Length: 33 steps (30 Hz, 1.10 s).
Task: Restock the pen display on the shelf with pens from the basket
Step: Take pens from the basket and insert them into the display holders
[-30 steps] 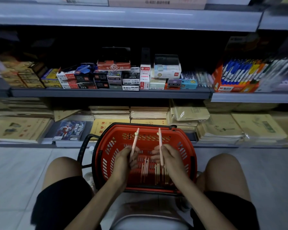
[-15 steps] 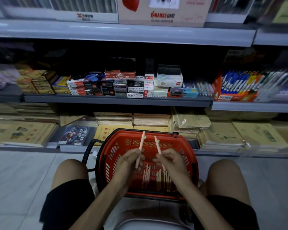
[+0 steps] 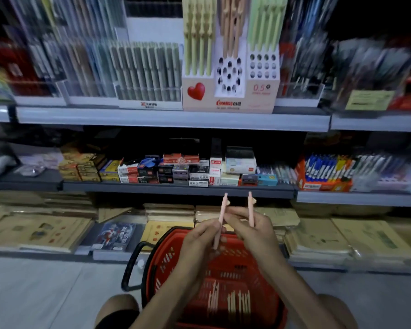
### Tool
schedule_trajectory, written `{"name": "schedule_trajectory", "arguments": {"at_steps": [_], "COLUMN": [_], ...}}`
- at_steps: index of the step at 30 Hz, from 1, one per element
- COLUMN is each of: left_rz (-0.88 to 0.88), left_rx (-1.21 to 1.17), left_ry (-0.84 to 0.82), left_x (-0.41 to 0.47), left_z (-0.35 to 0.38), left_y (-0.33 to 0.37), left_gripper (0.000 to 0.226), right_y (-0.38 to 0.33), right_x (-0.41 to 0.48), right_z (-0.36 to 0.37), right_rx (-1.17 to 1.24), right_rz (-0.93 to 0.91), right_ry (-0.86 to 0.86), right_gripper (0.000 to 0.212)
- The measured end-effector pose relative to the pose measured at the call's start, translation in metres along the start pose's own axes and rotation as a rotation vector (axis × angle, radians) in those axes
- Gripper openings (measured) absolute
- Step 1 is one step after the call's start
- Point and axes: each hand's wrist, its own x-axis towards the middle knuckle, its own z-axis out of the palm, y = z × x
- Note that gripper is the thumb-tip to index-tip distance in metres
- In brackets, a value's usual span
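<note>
Red plastic basket [image 3: 163,260] sits below the fingers, with loose pale pink pens [image 3: 239,302] lying on its bottom. Left hand [image 3: 199,243]: fingers clenched round one pink pen [image 3: 220,219], tip up, slightly tilted. Right hand [image 3: 254,231]: fingers pinching a second pink pen [image 3: 250,207], upright. Hands just beside each other, pens apart. Above and beyond the fingers: cardboard pen display [image 3: 230,100] on grey metal shelf [image 3: 152,118]. Its middle section has pink pens at the back and open holes in front.

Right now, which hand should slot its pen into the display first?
Left, by a little: the left hand holds its pink pen almost straight below the empty holes of the pink section. The right hand holds its pen further right, under the green section.
</note>
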Motion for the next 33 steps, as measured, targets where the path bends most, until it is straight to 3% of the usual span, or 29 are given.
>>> {"name": "schedule_trajectory", "arguments": {"at_steps": [4, 12, 15, 26, 29, 33], "left_rz": [0.113, 0.524, 0.644, 0.696, 0.656, 0.471], "left_rx": [0.04, 0.485, 0.625, 0.777, 0.82, 0.758], "left_ry": [-0.049, -0.091, -0.025, 0.177, 0.157, 0.093], "left_x": [0.004, 0.016, 0.04, 0.119, 0.127, 0.131], "left_z": [0.027, 0.069, 0.079, 0.128, 0.143, 0.156], "left_y": [0.05, 0.151, 0.186, 0.292, 0.318, 0.344], "left_gripper": [0.027, 0.018, 0.011, 0.004, 0.014, 0.035], "right_y": [-0.065, -0.16, -0.189, -0.272, -0.288, -0.302], "right_x": [0.021, 0.061, 0.085, 0.182, 0.21, 0.24], "right_z": [-0.005, -0.013, -0.013, -0.001, 0.003, 0.011], "right_rx": [-0.02, -0.063, -0.076, -0.267, -0.297, -0.34], "right_rz": [-0.106, -0.233, -0.257, -0.478, -0.521, -0.534], "right_ry": [-0.009, 0.023, 0.052, 0.18, 0.242, 0.293], "right_gripper": [0.005, 0.006, 0.004, 0.01, 0.014, 0.016]}}
